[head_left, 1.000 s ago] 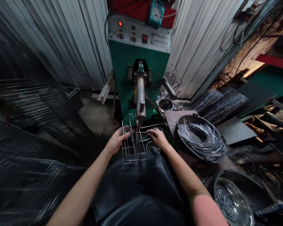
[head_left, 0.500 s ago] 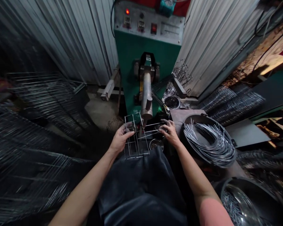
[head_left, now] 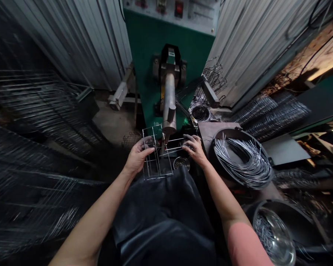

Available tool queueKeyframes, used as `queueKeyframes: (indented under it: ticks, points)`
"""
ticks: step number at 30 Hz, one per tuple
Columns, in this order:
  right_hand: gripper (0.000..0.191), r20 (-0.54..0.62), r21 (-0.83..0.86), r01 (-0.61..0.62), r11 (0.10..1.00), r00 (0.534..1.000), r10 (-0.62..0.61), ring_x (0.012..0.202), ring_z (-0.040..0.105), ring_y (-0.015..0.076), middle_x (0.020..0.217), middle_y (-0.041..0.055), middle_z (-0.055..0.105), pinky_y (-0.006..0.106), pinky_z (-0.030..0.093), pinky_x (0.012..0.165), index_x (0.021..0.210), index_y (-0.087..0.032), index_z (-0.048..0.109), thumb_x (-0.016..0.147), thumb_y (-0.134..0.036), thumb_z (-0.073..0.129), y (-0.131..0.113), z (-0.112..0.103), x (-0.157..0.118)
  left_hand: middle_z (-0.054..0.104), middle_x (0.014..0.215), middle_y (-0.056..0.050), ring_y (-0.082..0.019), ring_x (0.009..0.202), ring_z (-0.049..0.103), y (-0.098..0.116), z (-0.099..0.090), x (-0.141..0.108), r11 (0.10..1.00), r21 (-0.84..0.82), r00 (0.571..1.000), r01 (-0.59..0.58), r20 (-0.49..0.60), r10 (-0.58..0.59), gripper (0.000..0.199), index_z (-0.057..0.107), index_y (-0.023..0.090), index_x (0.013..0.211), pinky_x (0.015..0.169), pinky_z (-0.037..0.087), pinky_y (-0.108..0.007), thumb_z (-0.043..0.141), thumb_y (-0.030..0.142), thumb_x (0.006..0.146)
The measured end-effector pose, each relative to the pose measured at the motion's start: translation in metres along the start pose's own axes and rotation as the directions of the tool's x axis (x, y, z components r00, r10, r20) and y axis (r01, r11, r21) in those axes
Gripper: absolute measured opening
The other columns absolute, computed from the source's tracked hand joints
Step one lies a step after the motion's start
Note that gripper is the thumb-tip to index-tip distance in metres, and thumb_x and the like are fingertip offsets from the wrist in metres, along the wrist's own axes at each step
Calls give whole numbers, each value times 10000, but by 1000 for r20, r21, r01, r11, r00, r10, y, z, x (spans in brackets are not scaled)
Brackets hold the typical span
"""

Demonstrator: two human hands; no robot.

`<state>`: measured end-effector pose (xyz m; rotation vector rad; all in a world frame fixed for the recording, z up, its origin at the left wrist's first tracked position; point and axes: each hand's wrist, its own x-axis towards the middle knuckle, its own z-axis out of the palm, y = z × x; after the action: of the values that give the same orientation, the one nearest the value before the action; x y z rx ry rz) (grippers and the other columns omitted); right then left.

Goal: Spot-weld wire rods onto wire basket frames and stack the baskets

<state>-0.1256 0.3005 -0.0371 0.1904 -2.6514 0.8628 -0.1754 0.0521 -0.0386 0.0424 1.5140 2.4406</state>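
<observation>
Head view: the left hand (head_left: 135,157) has its grip closed on the left side of a wire frame (head_left: 158,162), thumb on the near face and fingers tucked behind. Opposite, the right hand (head_left: 195,149) is partly curled, thumb and fingertips at the outer ends of thin wires (head_left: 175,140); whether it pinches them or just touches them, I cannot tell. The frame sits above the dark apron (head_left: 163,207), just under the tip of the metal arm (head_left: 170,96) on the green machine (head_left: 144,48).

Good handling here, I judge, calls for a light, steady left grip that neither bends nor twists the frame, the right fingers at the wires' far ends, level and square to it, and both hands well out to the sides of the metal tip.

The frame's long axis runs from the lap toward the machine, its far end leaning a little to the left. The thin wires lie across that axis, pointing left to right, their right ends angled slightly away from the body. To the right, a round pan of loose wires (head_left: 246,166) rests on the bench (head_left: 208,129).
</observation>
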Motion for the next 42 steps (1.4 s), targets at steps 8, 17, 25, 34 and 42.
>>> queueKeyframes:
  ticks: [8, 17, 25, 34, 42]
  points:
    - [192, 64, 46, -24, 999, 998, 21, 1055, 435, 247, 1182, 12, 607, 439, 341, 948, 770, -249, 658, 838, -396, 556, -2, -7, 8, 562, 614, 67, -85, 627, 547, 0, -3, 3, 1000, -15, 1000, -7, 4, 7, 517, 636, 178, 993, 679, 436, -220, 782, 149, 498]
    - [267, 30, -61, -128, 990, 991, 130, 1001, 474, 264, 1024, 67, 629, 437, 382, 892, 758, -236, 656, 816, -476, 555, -5, -62, -20, 537, 595, 71, -90, 605, 532, 0, -9, 6, 999, -41, 999, -32, -24, 31, 495, 644, 189, 967, 659, 436, -231, 787, 162, 494]
    - [188, 49, 30, -75, 997, 996, 73, 1179, 342, 277, 1318, 20, 484, 497, 284, 1019, 755, -242, 642, 811, -411, 582, -5, -5, 5, 501, 563, 89, -62, 561, 488, -3, -4, 0, 999, -36, 1000, -30, -9, 30, 500, 637, 182, 994, 640, 411, -202, 778, 158, 515]
    - [194, 66, 50, -65, 997, 996, 62, 1135, 365, 262, 1236, 29, 546, 469, 298, 1012, 735, -239, 640, 810, -411, 588, -2, 0, 11, 499, 566, 91, -58, 556, 490, -3, -7, 2, 999, -20, 999, -48, -1, 48, 506, 625, 178, 1013, 646, 410, -204, 763, 153, 528]
    - [206, 120, 67, -74, 995, 991, 65, 1126, 389, 253, 1207, 27, 566, 453, 310, 1005, 726, -237, 641, 805, -421, 592, 3, -5, 22, 496, 560, 89, -63, 556, 484, -6, -3, 8, 997, -42, 998, -62, 0, 62, 511, 626, 161, 1007, 633, 404, -208, 763, 153, 515]
